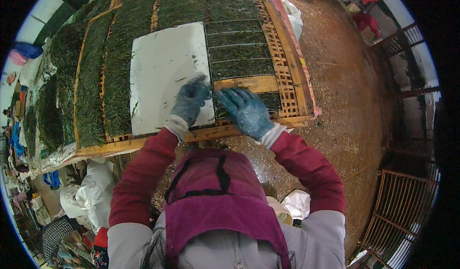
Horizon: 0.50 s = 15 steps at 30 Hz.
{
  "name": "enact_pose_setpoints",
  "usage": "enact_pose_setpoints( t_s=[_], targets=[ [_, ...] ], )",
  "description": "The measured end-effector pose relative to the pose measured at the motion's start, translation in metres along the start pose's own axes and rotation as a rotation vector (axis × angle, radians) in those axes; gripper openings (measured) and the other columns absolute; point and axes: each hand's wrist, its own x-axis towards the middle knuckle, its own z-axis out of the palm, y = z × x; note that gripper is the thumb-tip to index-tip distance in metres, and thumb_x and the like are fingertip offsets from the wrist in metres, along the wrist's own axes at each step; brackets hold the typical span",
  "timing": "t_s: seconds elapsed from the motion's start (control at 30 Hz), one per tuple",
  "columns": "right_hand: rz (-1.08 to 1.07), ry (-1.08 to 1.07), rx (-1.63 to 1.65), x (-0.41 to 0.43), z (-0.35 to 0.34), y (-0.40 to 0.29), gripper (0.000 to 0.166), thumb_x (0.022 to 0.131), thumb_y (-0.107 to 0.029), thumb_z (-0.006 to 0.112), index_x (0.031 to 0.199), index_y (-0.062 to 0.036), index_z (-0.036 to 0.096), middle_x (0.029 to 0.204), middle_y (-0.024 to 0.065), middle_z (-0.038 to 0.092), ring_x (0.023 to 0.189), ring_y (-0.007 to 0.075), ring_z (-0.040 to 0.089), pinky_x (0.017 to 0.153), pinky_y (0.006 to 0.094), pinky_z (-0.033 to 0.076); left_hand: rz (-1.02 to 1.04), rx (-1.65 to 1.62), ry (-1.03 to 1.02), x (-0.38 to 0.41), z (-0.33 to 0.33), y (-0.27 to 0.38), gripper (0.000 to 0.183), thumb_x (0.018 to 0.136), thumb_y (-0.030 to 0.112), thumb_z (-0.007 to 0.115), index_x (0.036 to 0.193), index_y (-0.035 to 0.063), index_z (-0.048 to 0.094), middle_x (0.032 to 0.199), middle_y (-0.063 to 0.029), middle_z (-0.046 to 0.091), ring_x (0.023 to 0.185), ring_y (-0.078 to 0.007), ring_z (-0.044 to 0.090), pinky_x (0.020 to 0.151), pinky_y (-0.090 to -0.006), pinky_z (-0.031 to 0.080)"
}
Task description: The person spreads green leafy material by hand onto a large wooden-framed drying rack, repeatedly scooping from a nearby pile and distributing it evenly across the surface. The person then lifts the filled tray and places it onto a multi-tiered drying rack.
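A white rectangular board (167, 67) lies flat on a layer of fine dark-green, leaf-like material (230, 6), with a few green bits on it. My left hand (190, 98), in a blue-grey coated glove, is over the board's right part; its fingers are curled and blurred, and whether they pinch anything is unclear. Beside the board's right edge, thin pale lines divide the green material into bands. My right hand (248, 110), gloved alike, reaches over these bands just below a short wooden strip (248, 84). What lies under its fingers is hidden.
The material rests on a woven-lattice tray with a wooden frame (291, 64). More green material (54, 107) covers the left side. White sacks (90, 193) stand at lower left. A pale bucket (279, 211) sits near my right side on the wet brown floor (334, 89). A rusty metal grille (399, 211) is at right.
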Motion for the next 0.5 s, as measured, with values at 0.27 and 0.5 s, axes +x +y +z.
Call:
enact_pose_setpoints(
  t_s=[0.27,0.5],
  targets=[
    [0.246,0.071,0.331,0.037,-0.023,0.021,0.043,0.089,-0.031,0.068,0.125,-0.0087,0.063,0.11,0.0179,0.068,0.097,0.0372,0.066,0.084,0.0475,0.054,-0.085,0.287,-0.129,-0.033,0.013,-0.004,0.025,0.096,0.019,0.066,0.113,0.0011,0.068,0.096,-0.0052,0.073,0.087,-0.0146,0.066,0.083,-0.0309,0.053],
    [0.203,-0.184,0.286,0.053,-0.04,0.072,0.03,0.089,-0.034,0.07,0.108,-0.0107,0.072,0.103,0.02,0.07,0.093,0.0409,0.066,0.082,0.0457,0.054,-0.229,-0.632,-0.062,-0.037,-0.003,0.01,0.025,0.097,0.014,0.062,0.118,0.0009,0.066,0.109,-0.0067,0.073,0.096,-0.017,0.069,0.084,-0.0274,0.052]
  ],
)
